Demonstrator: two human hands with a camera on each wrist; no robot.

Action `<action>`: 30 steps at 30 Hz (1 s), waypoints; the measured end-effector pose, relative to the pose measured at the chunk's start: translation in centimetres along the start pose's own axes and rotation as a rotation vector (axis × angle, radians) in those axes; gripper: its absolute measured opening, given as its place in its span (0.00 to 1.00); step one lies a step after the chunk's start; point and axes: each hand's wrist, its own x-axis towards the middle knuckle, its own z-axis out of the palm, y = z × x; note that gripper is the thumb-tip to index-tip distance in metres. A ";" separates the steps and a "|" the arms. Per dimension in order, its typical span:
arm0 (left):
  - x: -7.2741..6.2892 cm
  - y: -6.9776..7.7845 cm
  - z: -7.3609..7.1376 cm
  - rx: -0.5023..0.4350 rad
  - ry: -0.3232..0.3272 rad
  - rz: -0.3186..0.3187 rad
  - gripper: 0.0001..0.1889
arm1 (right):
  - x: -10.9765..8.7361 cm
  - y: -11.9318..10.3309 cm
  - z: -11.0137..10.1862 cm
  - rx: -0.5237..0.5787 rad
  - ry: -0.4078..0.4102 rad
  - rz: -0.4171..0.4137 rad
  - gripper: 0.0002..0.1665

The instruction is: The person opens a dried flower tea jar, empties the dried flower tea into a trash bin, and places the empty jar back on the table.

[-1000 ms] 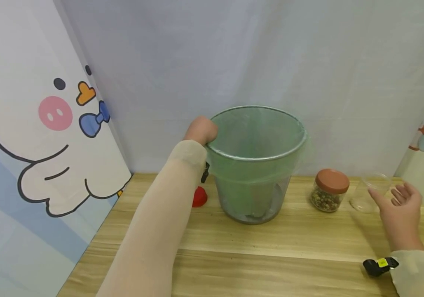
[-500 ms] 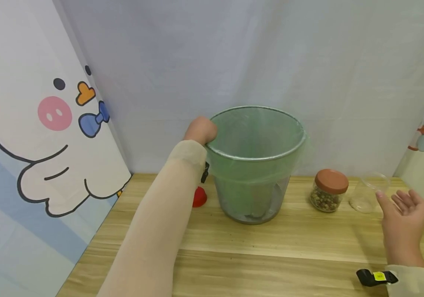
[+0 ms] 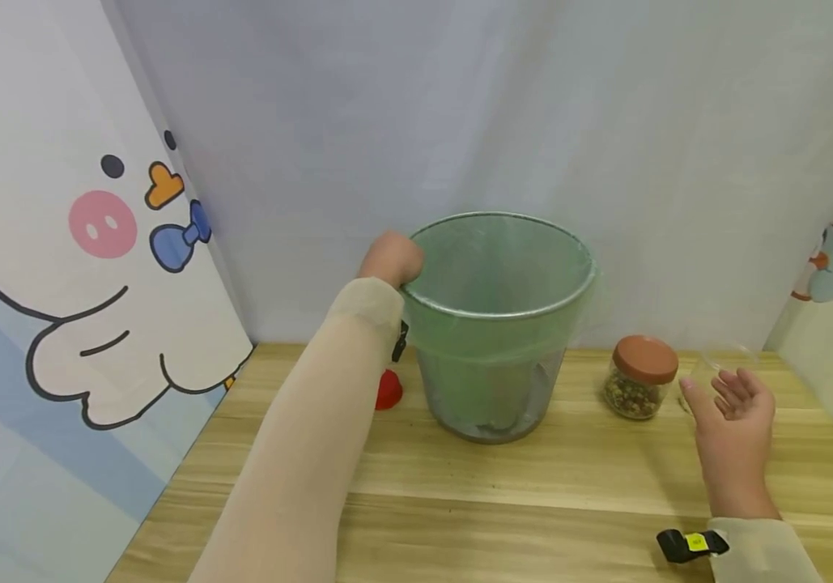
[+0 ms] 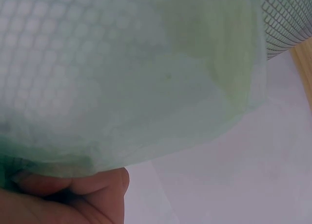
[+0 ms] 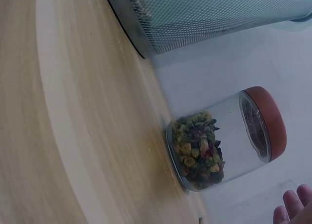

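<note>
My left hand [image 3: 391, 259] clutched the mesh bin [image 3: 489, 397] by its lined rim; my right hand [image 3: 735, 433], relaxed, hung just before a clear cup [image 3: 709, 368], with a jar [image 3: 639, 378], then a gap of table [image 3: 576, 405], to its left.

1. Bin [image 3: 436, 405] near the back of the tabletop [image 3: 518, 526], curtain [image 3: 460, 105] behind.
2. Liner [image 3: 496, 342] inside it, folded over the top, left hand [image 3: 392, 259] at the left edge.
3. Some small object [image 3: 388, 392] just left of the bin.
4. Jar [image 3: 636, 398] off right, dried flowers [image 5: 197, 153] inside, lid [image 3: 646, 359] on.
5. Cup [image 3: 706, 366] right of that, right hand [image 3: 737, 437] in front.
</note>
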 end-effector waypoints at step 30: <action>0.5 0.0 0.2 0.025 -0.024 -0.007 0.20 | 1.1 1.5 4.0 -0.226 -0.206 0.035 0.65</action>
